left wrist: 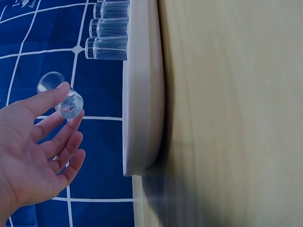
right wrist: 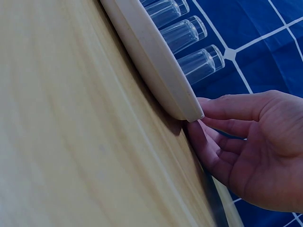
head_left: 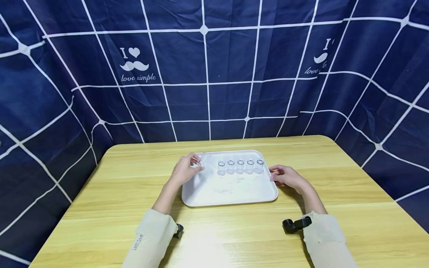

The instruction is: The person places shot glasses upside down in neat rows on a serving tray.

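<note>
A white tray lies on the wooden table. Several small clear glass cups stand in a row along its far side. My left hand is over the tray's far left corner and pinches one more clear cup between thumb and fingertips, tilted above the tray. My right hand rests at the tray's right edge; its fingers touch the rim from the side and underneath. The row of cups shows beyond that rim.
A dark blue cloth with a white grid hangs behind and to both sides of the table. Black camera mounts sit at both wrists. Bare table surface surrounds the tray.
</note>
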`<state>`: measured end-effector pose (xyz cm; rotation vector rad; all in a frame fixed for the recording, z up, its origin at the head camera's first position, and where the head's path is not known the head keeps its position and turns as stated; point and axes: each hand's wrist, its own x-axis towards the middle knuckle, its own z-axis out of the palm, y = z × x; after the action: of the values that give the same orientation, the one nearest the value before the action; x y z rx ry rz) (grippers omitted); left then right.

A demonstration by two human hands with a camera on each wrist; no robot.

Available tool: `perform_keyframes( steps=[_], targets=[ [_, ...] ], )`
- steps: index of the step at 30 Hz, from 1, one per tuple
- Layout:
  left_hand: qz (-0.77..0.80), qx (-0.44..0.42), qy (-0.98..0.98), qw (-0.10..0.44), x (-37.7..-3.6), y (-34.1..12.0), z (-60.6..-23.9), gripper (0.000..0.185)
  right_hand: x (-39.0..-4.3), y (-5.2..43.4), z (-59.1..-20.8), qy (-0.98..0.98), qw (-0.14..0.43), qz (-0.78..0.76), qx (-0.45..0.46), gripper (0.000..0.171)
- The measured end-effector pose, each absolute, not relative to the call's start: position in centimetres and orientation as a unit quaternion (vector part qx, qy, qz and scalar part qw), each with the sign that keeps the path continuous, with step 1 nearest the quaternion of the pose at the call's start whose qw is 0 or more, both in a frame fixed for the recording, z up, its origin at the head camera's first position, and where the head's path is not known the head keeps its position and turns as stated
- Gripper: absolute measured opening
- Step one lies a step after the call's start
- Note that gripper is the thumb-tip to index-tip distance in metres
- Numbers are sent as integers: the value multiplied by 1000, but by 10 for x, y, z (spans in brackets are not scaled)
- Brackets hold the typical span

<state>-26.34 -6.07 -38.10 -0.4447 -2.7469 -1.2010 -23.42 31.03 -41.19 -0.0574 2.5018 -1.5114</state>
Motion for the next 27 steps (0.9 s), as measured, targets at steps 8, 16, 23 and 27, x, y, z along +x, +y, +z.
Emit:
perform_keyframes(
  steps=[8,16,23,27],
  targets=[
    [-371,-144,-914,79,-263,-60,-379,25,-235,310,-412,854,108,-509,-17,42],
    [-377,-135,-912,89,-263,-59,-379,27,-235,310,-411,854,109,-508,-22,42],
    [-402,-132,-900,102,-266,-57,-384,28,-234,309,-410,853,108,-511,-19,42],
    [-406,-130,-898,107,-267,-54,-384,26,-234,310,-412,852,109,-512,-19,42]
  ],
)
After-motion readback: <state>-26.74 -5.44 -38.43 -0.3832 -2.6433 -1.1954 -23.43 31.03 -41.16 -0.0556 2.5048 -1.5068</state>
